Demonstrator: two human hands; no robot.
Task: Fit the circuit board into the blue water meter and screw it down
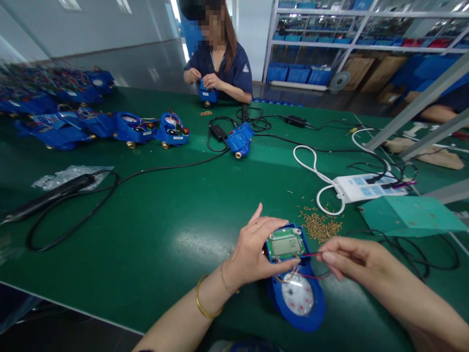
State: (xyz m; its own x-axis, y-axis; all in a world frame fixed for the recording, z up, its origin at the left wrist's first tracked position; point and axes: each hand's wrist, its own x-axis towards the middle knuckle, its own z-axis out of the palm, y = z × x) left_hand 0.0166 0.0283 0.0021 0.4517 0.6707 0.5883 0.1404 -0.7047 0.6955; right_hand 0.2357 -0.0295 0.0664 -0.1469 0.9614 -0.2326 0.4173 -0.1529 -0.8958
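Observation:
In front of me a blue water meter [315,307] lies on the green table, its round dial [297,295] facing up. At its far end sits a green circuit board [271,236] with a lit-up LCD screen [286,246]. My left hand [249,252] grips the board end of the meter, thumb along the near edge and fingers along the far side. Between thumb and fingertips, my right hand [350,256] pinches thin red and black wires [311,254] just right of the board. More thin wires loop between board and dial.
Loose brass screws [321,228] lie beyond my right hand, near a white power strip [353,189] and a teal box [410,215]. A black electric screwdriver [51,197] rests at left. Several blue meters [172,129] stand farther back. Across the table a co-worker [234,68] handles another meter.

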